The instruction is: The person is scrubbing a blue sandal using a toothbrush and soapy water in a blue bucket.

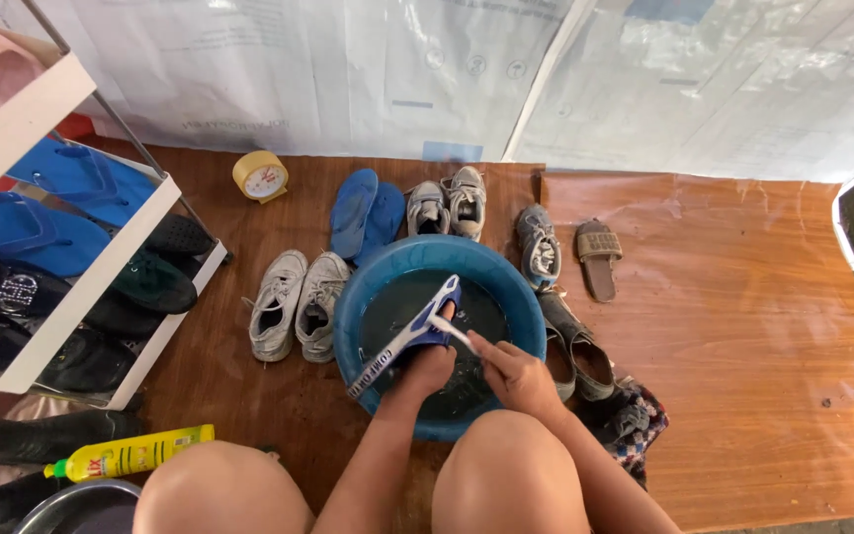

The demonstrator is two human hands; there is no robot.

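On the far left a white shoe rack (101, 282) is standing with blue flip-flops and dark shoes on its shelves. In front of it a yellow detergent bottle (130, 455) is lying on the floor, just beside a metal bowl (71, 504).

In the middle, the left hand (427, 368) is closing around a blue sandal (409, 336) and is holding it tilted over the dark water of the blue basin (378, 297). The right hand (518, 374) is gripping a small white brush (455, 334), whose head is touching the sandal.

In my judgement the wet sandal could be slipping out of the left hand, because it is soapy and held only at one end; then water may be splashing over the rim onto the pair of white sneakers (297, 302) just beside the basin. Hard brushing could also be tipping the basin toward the knees.

The floor (743, 346) is a brown wood-pattern sheet, shiny on the right side. More shoes are lying behind the basin, with a yellow clock (260, 176) near them. The back wall is covered with pale plastic sheeting (348, 69).
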